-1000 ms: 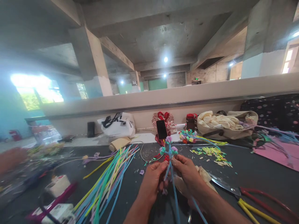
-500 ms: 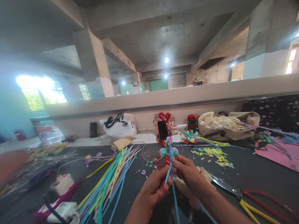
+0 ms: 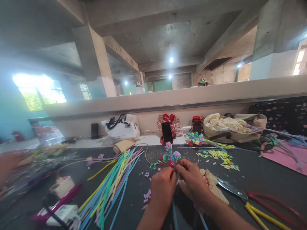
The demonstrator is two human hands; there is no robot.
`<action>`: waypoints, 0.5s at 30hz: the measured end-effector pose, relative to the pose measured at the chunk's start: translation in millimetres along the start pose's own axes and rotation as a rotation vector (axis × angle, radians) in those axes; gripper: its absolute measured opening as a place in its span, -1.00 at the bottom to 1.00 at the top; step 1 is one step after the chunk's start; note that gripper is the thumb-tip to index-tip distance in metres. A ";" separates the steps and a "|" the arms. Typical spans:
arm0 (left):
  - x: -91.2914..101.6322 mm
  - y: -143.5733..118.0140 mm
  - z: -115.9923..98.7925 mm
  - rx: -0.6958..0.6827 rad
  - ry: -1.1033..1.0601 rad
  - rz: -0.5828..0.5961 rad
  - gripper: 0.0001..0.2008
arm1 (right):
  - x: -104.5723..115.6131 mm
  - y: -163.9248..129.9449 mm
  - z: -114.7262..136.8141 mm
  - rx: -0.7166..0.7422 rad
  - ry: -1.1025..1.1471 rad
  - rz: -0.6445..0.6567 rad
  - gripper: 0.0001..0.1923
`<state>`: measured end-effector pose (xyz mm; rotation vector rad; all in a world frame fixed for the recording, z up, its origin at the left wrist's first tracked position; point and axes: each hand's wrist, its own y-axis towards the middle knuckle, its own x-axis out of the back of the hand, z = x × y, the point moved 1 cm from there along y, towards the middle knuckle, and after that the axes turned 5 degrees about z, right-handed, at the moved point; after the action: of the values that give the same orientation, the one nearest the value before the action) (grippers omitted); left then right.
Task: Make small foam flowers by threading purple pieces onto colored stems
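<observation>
A small spray of pipe-cleaner flowers, lilac and teal on light blue stems, stands upright over the middle of the table. My left hand is closed on its stem from the left, knuckles up, with the fingertips partly hidden. From the other side my right hand pinches the stem just under the blooms. Two blue pipe-cleaner ends hang below my hands. Past my right wrist lies a beige cloth, partly covered by my arm.
A fan of loose pipe cleaners lies on the left. Scissors with red and yellow handles rest at right. Yellow-green clippings and lilac clippings are scattered around. A phone leans at the back. Another person's blurred hand shows at far left.
My left hand has rolled over, its back now facing up around the stem. The flower spray has dropped slightly and shifted left, and the blue end above my left fingers is no longer visible.
</observation>
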<state>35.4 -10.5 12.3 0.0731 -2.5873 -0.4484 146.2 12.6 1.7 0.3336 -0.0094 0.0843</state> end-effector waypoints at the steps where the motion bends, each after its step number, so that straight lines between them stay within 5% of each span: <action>1: -0.7 -1.7 -1.6 -0.038 0.087 -0.020 -0.82 | 0.7 0.4 -1.0 -0.006 -0.010 0.008 -0.81; 4: 0.2 -1.5 -1.9 -0.043 0.060 0.069 -0.77 | 3.6 2.5 -1.4 -0.075 0.114 0.103 -0.77; 8: 4.7 7.3 7.1 0.278 -0.516 0.243 -0.69 | 5.7 3.4 3.8 -0.100 0.257 0.235 -0.72; 11: 5.8 12.3 13.2 0.372 -0.792 0.236 -0.76 | 4.2 2.6 6.0 -0.053 0.252 0.292 -0.71; 15: 3.9 12.0 15.2 0.359 -0.886 0.222 -0.74 | 2.6 3.0 3.1 -0.095 0.244 0.300 -0.69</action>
<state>24.9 4.9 5.7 -0.3676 -3.4568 0.1215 148.5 14.6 5.7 0.2233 0.1779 0.4201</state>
